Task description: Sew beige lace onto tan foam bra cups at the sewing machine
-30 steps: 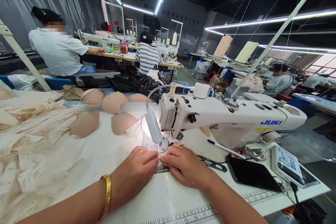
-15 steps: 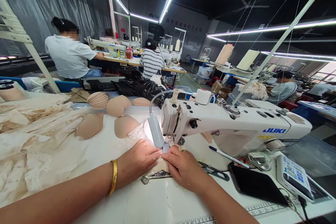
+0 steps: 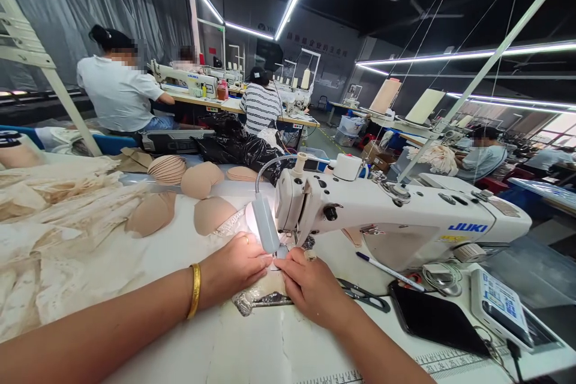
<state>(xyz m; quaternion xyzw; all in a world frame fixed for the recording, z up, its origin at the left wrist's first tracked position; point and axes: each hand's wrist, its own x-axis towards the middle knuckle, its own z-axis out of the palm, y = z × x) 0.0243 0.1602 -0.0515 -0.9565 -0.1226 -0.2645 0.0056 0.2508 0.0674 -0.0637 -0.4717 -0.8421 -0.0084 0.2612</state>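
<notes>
We press a small pale beige fabric piece [image 3: 273, 281] flat on the white bench [image 3: 189, 264], just near the needle of the white Juki sewing machine [image 3: 396, 219]. Our left hand [image 3: 234, 267], with a gold bangle [image 3: 195, 290] on the wrist, lies on the left part of the piece, fingers pressed together and flat on it. Our right hand [image 3: 310, 288] holds down the right part, its fingertips very close to the presser foot; this grip is also pressed flat, not pinching. The small grey lamp [image 3: 265, 229] on its bent neck hangs just over our fingers and hides the needle point, so we cannot tell if the fabric is already under the foot.

We judge that the main risk is the fingertips: both are so near the needle that a sudden start of the machine could catch them. If one hand pushes more than the other, the piece may also turn and the seam may run crooked. Black thread snips [image 3: 364, 295] lie just right of our right hand, and a black phone [image 3: 436, 318] farther right. Tan foam cups [image 3: 202, 180] lie on the far left.
</notes>
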